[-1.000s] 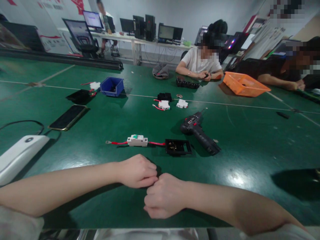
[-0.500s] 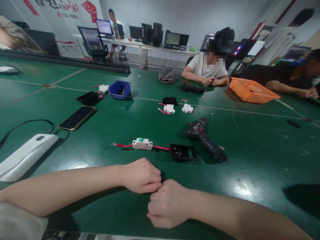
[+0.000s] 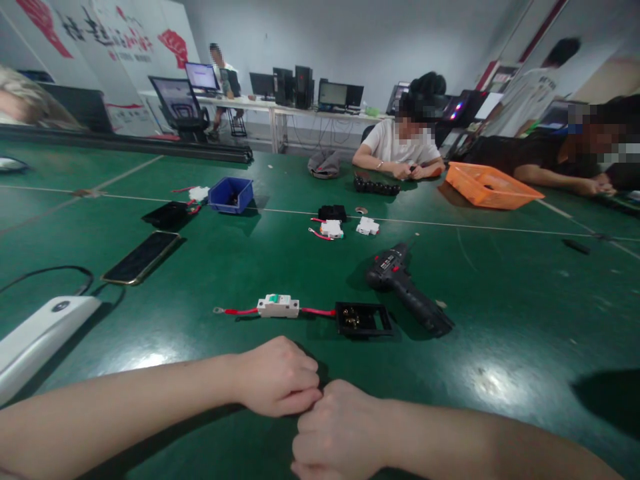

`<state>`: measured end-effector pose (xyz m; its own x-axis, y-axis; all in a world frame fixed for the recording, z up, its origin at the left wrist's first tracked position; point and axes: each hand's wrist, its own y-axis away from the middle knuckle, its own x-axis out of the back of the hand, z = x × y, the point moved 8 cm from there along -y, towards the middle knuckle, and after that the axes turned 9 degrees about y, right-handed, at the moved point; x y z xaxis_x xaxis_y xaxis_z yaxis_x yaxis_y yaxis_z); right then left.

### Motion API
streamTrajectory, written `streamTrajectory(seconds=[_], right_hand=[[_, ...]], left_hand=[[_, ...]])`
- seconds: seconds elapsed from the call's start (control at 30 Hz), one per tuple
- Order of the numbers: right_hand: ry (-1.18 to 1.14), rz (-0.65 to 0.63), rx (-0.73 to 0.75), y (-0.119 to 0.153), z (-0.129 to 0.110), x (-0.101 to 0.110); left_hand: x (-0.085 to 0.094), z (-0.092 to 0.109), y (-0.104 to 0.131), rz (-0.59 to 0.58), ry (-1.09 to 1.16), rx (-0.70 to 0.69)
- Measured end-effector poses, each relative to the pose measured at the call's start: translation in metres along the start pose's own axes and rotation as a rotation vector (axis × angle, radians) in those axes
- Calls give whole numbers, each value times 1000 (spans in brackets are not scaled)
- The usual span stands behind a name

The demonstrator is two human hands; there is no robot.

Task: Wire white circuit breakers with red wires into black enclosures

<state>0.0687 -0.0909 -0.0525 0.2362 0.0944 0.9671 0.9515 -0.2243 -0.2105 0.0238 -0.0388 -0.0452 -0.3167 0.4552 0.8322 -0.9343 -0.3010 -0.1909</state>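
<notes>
My left hand [image 3: 280, 377] is curled closed on the green table [image 3: 225, 267], its fingertips against my right hand [image 3: 340, 430], which is also a fist. Nothing shows in either one. Just beyond them lies a white breaker [image 3: 278, 306] with a green switch and a red wire at each end. The right wire reaches a black rectangular tray [image 3: 365, 319] holding small brass-coloured pieces. A black power screwdriver [image 3: 407, 290] rests to the right of the tray.
Farther back are a blue bin [image 3: 231, 195], a phone [image 3: 143, 258], two white breakers [image 3: 331, 229] [image 3: 368, 226], a grey cap [image 3: 324, 164] and an orange basket [image 3: 490, 186]. A white device [image 3: 45, 340] lies at left. People sit across the table.
The view has tilted up slightly and shifted right, so the table items and both hands appear lower in the picture. My hands stay closed and touching.
</notes>
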Motion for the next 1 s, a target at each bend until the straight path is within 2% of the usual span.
streamTrajectory(seconds=[0.23, 0.33, 0.43, 0.5, 0.57, 0.63, 0.73, 0.87, 1.0], right_hand=[[-8, 48, -9, -1, 1, 6], [-14, 91, -12, 0, 1, 9], [25, 117, -43, 1, 3, 9], [31, 122, -47, 1, 3, 9], [15, 108, -35, 0, 3, 10], [-1, 89, -30, -1, 3, 10], [-13, 75, -26, -1, 3, 11], [-3, 49, -38, -1, 3, 9], [-9, 30, -25, -1, 2, 8]], left_hand=[[-1, -1, 0, 1, -5, -4], [5, 7, -2, 21, -16, -19], [21, 27, -5, 27, -56, -65], [37, 39, -9, 45, -130, -86], [60, 40, -15, 123, -270, -15], [78, 36, -23, 170, -426, 37], [86, 17, -38, 87, -580, 121], [80, -8, -52, -20, -629, 179], [65, -19, -57, -91, -641, 166]])
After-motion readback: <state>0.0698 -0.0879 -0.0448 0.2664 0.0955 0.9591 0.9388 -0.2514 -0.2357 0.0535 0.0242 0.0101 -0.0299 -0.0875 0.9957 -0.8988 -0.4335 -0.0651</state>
